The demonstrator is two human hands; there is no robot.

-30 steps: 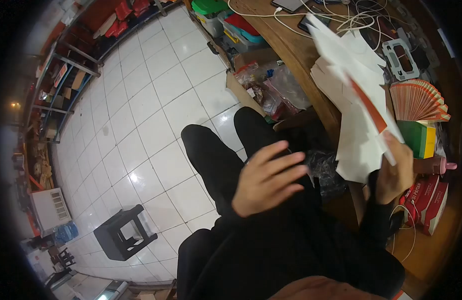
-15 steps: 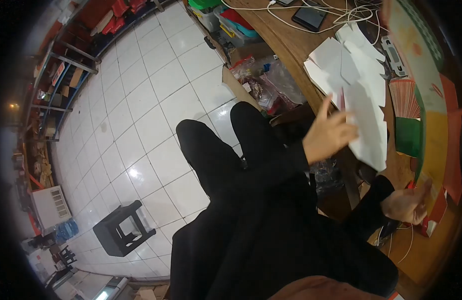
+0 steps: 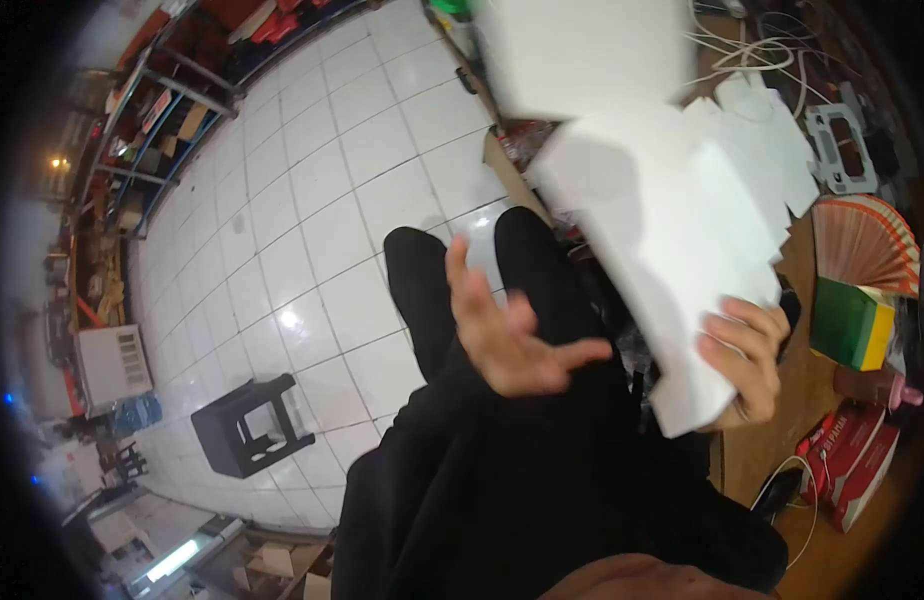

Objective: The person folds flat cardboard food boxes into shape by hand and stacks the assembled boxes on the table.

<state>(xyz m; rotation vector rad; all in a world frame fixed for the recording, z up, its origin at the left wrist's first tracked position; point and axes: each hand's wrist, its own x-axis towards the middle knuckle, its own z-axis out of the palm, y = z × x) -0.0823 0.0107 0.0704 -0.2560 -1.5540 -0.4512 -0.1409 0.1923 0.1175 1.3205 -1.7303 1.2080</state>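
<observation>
White, card-like stock made up the cut sheet (image 3: 667,245), which spanned one o'clock to four o'clock, directions being taken from the centre of the view with twelve at the top. At its lower end, just past three o'clock, the right hand (image 3: 747,355) was curled closed on the edge, fingers over the upper face and thumb hidden. Near the centre, the left hand (image 3: 512,340), blurred, hung open and empty above the dark-clothed lap, fingers spread, apart from the sheet. The step in hand was judged to be one-handed handling of the sheet; a steadier hold would have called for the left hand to close on its free edge. Beyond, at two o'clock, further white cut pieces (image 3: 777,140) lay on the wooden table (image 3: 762,450). Legible writing was scarce: at four o'clock a red packet (image 3: 852,465) bore white capitals ending in "PAMAN", the preceding letters being uncertain. At three o'clock, a green and yellow box (image 3: 847,320) displayed no readable lettering, nor did the fan of orange-edged strips (image 3: 867,245) just above it. The sheet's visible face appeared unprinted.
</observation>
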